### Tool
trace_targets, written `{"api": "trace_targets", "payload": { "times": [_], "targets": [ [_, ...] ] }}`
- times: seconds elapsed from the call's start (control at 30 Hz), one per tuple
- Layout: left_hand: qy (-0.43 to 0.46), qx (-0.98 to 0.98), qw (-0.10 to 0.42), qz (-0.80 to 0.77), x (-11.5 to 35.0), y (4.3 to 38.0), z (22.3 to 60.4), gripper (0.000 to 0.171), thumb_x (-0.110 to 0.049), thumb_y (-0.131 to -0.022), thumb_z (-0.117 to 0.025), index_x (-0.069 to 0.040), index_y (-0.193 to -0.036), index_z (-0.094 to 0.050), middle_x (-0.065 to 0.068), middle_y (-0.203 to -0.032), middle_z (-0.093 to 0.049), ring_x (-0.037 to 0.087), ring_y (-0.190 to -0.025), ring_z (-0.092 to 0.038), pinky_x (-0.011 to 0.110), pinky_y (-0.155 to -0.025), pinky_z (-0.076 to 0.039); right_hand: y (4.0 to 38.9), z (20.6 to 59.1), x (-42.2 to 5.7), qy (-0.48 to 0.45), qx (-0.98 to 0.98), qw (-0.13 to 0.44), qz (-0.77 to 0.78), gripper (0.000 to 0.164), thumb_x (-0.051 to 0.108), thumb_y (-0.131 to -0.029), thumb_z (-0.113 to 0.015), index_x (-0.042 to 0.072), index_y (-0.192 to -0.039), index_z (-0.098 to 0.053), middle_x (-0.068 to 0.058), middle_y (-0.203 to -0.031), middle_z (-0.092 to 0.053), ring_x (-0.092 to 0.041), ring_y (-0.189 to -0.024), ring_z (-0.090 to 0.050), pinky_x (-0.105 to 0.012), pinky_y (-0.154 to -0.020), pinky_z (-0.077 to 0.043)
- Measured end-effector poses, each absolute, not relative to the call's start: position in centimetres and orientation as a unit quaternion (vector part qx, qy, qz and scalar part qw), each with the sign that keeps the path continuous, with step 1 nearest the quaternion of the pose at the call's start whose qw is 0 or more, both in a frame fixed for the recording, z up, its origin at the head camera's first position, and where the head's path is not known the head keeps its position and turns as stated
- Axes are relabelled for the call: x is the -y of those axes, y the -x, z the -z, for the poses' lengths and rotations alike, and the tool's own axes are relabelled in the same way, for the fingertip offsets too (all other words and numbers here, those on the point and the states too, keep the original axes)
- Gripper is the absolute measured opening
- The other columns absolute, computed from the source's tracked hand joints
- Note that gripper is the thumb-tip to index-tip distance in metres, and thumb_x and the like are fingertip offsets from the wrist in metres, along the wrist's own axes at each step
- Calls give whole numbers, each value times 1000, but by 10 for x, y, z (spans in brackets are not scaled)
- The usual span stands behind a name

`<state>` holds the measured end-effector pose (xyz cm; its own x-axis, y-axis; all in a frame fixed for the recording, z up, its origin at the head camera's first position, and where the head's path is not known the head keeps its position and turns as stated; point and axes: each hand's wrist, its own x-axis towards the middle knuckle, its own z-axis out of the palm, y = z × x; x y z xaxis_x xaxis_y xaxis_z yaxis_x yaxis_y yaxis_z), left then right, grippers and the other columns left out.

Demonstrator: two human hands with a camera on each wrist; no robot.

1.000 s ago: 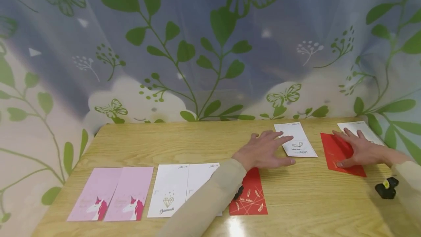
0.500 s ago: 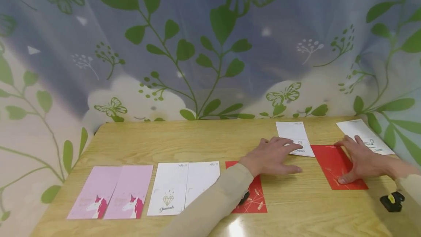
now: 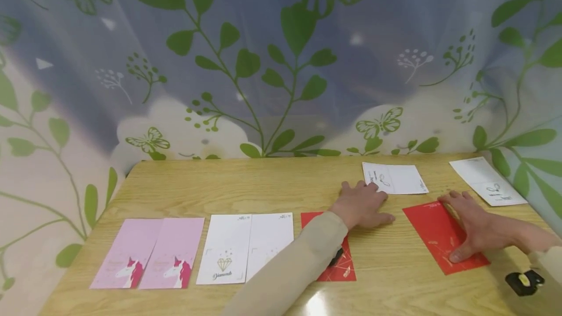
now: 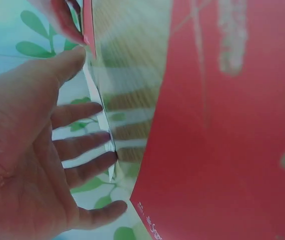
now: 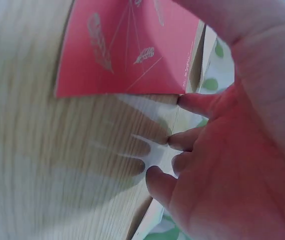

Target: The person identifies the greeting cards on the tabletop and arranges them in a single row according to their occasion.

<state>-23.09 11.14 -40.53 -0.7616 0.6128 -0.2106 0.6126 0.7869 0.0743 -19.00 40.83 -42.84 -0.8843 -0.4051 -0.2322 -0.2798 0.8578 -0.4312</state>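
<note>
My left hand [image 3: 362, 206] lies palm down with fingers spread, its fingertips at the near left edge of a white card [image 3: 406, 178] that lies sideways. In the left wrist view the left fingers [image 4: 85, 145] are stretched toward that card's edge. My right hand [image 3: 478, 230] spans a red card [image 3: 430, 238]: the thumb rests on its lower part and the index finger touches near its upper right corner. In the right wrist view the other right fingertips touch the wooden table [image 5: 22, 150]. Another red card [image 3: 347, 273] lies partly hidden under the left forearm.
Two pink unicorn cards [image 3: 131, 238] overlap at the left. Two white diamond cards [image 3: 224, 233] lie beside them, one partly behind the left sleeve. Another white card [image 3: 485, 179] lies at the far right. A printed curtain [image 3: 246, 28] hangs behind the table.
The white card by my left hand has turned from lengthwise to sideways. The red card under my right hand has slid nearer and left, apart from the far right white card.
</note>
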Motion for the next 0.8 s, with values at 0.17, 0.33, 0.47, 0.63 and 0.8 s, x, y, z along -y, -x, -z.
{"api": "trace_targets", "payload": {
  "times": [0.17,0.33,0.47,0.63,0.8],
  "targets": [
    [-330,-939,93,-31,-110,233,407,49,-61,-99,-53,-38,-143,-55,-11,-144,-54,14,-130,-50,51,-113,-39,188,429,-392,209,-942,171,201,122,37,-65,-96,0,-154,-21,-47,-154,-10,-72,-138,-2,-88,-93,-28],
    [-343,-933,99,-36,-116,223,406,37,-63,-93,-63,-30,-111,-65,-11,-109,-60,8,-97,-54,35,-92,-49,188,431,-378,226,-943,144,198,120,37,-63,-97,-4,-149,-24,-46,-153,-14,-72,-138,-7,-87,-95,-28],
    [-335,-934,115,-42,-124,217,404,37,-61,-87,-73,-28,-102,-64,-12,-97,-58,4,-84,-49,27,-74,-46,187,432,-374,235,-939,135,212,121,37,-61,-97,-1,-150,-25,-45,-154,-13,-72,-137,-8,-88,-94,-27],
    [-292,-941,137,-102,-129,217,405,30,-49,-89,-76,-23,-88,-61,-10,-81,-57,5,-69,-47,23,-58,-42,188,435,-372,247,-935,129,218,125,42,-60,-97,4,-154,-24,-44,-156,-12,-74,-137,-8,-89,-92,-27],
    [-254,-944,154,-144,-131,219,406,31,-45,-87,-79,-20,-84,-60,-8,-74,-55,8,-62,-48,24,-54,-41,189,433,-369,241,-939,134,207,124,42,-60,-97,5,-153,-25,-44,-156,-11,-74,-137,-8,-88,-92,-29]
  ]
}}
